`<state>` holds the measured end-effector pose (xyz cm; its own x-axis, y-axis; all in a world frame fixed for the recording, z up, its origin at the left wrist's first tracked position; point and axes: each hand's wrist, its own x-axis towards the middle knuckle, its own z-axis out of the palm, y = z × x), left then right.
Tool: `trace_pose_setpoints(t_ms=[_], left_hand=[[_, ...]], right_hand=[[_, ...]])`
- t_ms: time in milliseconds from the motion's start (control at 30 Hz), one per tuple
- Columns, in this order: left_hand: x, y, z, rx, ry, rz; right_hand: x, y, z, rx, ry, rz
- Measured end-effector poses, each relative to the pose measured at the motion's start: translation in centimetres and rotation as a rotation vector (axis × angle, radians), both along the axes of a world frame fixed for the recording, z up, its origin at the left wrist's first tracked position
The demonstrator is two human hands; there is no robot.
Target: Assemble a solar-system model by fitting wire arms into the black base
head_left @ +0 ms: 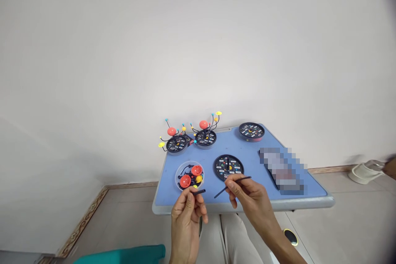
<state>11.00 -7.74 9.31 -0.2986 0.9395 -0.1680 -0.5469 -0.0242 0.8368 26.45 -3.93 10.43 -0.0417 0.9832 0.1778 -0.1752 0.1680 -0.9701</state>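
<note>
Blue desktop (229, 144): left hand's (186, 225) grip pinches a short black rod (198, 192), right hand's (252, 202) a longer rod (241, 180).

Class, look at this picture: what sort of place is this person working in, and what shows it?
Probably a plain indoor room, perhaps a study corner at home or a classroom: a small blue desk holds toy solar-system models, and a tiled floor meets a bare white wall.
</note>
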Motion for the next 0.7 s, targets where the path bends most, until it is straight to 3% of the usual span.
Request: trace_pose_setpoints(t_ms=[200, 500, 700], left_hand=[[-0.4, -0.1, -0.6, 0.019, 0.035, 0.030], [-1.2, -0.7, -0.5, 0.038, 0.205, 0.137], [-1.3, -0.7, -0.8, 0.056, 0.238, 0.157]], right_hand=[[0.2, 0.2, 0.2, -0.100, 0.009, 0.127], [0.3, -0.5, 1.1, 0.140, -0.105, 0.062], [0.3, -0.8, 1.5, 0.204, -0.157, 0.038]])
